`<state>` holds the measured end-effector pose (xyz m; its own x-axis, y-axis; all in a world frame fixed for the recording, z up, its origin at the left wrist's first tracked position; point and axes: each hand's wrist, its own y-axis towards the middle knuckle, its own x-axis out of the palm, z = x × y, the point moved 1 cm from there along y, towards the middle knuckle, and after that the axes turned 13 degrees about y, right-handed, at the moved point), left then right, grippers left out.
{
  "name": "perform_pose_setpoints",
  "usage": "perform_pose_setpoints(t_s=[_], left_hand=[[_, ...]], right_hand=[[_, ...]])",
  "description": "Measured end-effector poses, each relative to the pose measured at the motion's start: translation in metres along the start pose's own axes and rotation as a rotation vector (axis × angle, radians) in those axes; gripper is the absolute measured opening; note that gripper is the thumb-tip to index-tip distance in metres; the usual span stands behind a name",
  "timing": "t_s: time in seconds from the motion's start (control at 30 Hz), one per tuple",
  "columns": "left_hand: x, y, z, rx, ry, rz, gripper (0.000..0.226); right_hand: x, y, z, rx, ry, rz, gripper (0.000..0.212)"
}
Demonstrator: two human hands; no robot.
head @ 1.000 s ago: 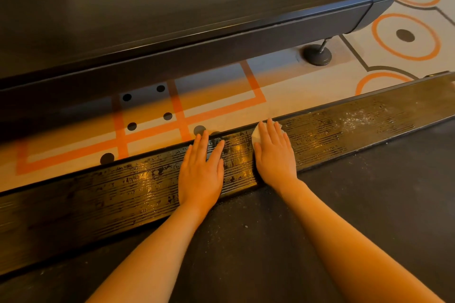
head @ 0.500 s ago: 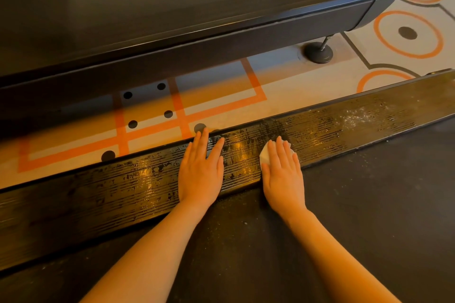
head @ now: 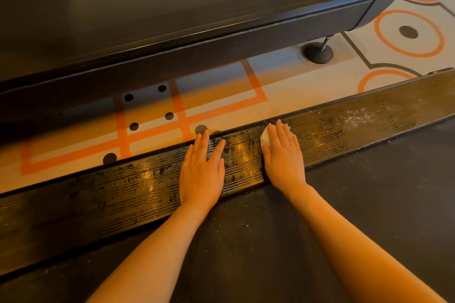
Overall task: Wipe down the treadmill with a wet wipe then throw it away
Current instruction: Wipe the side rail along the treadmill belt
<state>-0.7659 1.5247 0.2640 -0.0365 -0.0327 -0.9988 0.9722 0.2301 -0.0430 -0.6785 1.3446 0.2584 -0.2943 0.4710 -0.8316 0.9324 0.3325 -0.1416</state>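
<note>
Both hands lie flat on the ribbed side rail (head: pixel 128 194) of the treadmill. The right hand (head: pixel 283 157) presses a white wet wipe (head: pixel 264 137) onto the rail with straight fingers (head: pixel 279 130), the wipe peeking out at the fingertips near the rail's far edge. The left hand (head: pixel 202 174) rests beside it, fingers extended, holding nothing. Pale specks, possibly dust, dot the rail farther right. The dark belt (head: pixel 270 241) runs along the rail's near side; patterned floor (head: pixel 221 106) lies beyond it.

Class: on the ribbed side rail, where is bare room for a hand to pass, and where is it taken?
Free: the side rail right of the right hand, and left of the left hand. Crowded: mid-rail, both hands and wet wipe.
</note>
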Motion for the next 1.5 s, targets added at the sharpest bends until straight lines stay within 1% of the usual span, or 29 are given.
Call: perform_pose_setpoints(t_s=[0.13,0.17,0.23,0.33,0.43,0.53,0.67,0.87,1.03,1.17,1.3,1.43,1.5], left_hand=[[-0.001,0.0,0.001,0.001,0.011,-0.039,0.05],[-0.002,0.0,0.001,0.0,0.012,-0.042,0.05],[-0.002,0.0,0.001,0.001,0.01,-0.036,0.05],[-0.001,0.0,0.001,0.009,0.006,-0.039,0.05],[0.0,0.001,0.001,0.001,0.002,-0.027,0.05],[-0.002,0.001,0.003,-0.003,0.024,-0.044,0.051],[-0.006,0.001,0.003,-0.005,0.048,-0.096,0.053],[-0.007,0.001,0.003,0.01,0.083,-0.114,0.052],[0.0,0.002,0.002,0.025,0.064,-0.06,0.053],[0.003,0.002,0.001,0.026,0.033,-0.026,0.05],[0.001,0.001,0.001,0.027,0.038,-0.017,0.052],[-0.002,0.001,0.001,0.031,0.038,-0.035,0.051],[-0.005,0.001,0.001,0.036,0.035,-0.069,0.051]], right_hand=[[0.005,-0.016,-0.001,0.058,-0.02,0.118,0.051],[0.004,-0.016,-0.002,0.065,-0.016,0.112,0.051],[0.006,-0.012,-0.002,0.043,-0.038,0.051,0.053],[0.005,-0.001,-0.005,-0.047,-0.019,-0.001,0.055],[0.002,0.016,-0.012,-0.146,-0.003,-0.079,0.054],[-0.001,0.033,-0.015,-0.237,-0.05,-0.156,0.052],[-0.01,0.045,-0.009,-0.236,-0.073,-0.212,0.05],[-0.038,0.061,0.025,-0.113,-0.112,-0.194,0.049],[-0.033,0.055,0.03,-0.078,-0.02,-0.144,0.05],[-0.022,0.031,0.024,-0.06,0.086,-0.042,0.051],[-0.014,-0.004,0.019,-0.057,0.134,0.021,0.049],[-0.008,-0.036,0.016,-0.053,0.133,0.04,0.049],[-0.008,-0.042,0.015,-0.053,0.133,0.038,0.049]])
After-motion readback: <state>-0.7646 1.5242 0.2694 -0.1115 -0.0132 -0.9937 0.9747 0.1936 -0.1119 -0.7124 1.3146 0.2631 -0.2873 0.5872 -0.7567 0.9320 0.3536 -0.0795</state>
